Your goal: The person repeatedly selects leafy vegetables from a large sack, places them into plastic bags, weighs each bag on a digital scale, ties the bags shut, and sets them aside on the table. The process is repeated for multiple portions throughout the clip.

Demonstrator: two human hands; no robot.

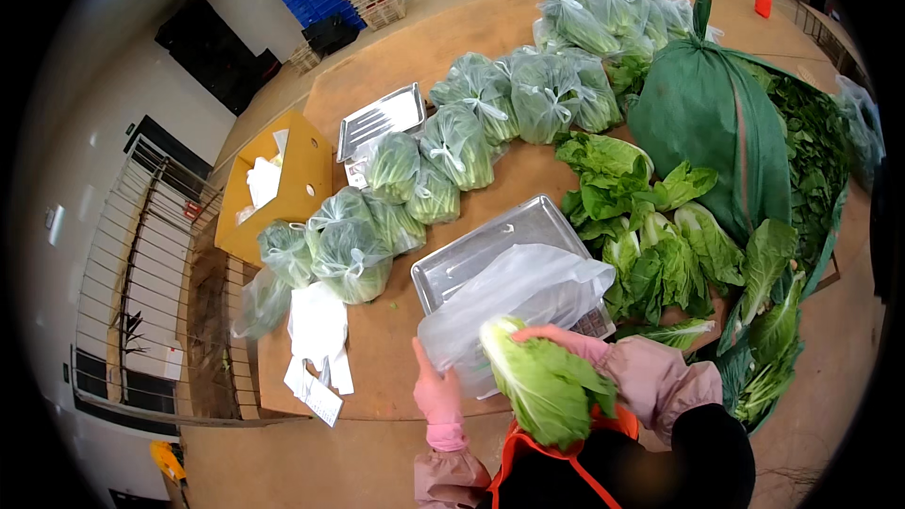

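Note:
My right hand (565,339), in a pink glove, grips a head of leafy green cabbage (530,382) with a pale stem end. That stem end points up and left, at the near side of a translucent plastic bag (509,283). My left hand (436,392), also gloved in pink, holds the bag's near left edge between thumb and fingers. The bag lies partly over a shallow metal tray (488,240), which sits on what seems to be a scale (597,322). Loose cabbage heads (657,254) are heaped to the right of the tray.
Several tied bags of greens (459,141) stand across the wooden table (382,367). White plastic bags (318,325) lie at the left edge, near a yellow box (276,187). Another metal tray (382,120) is farther back. A large green sack (714,134) and more leafy greens (813,148) occupy the right.

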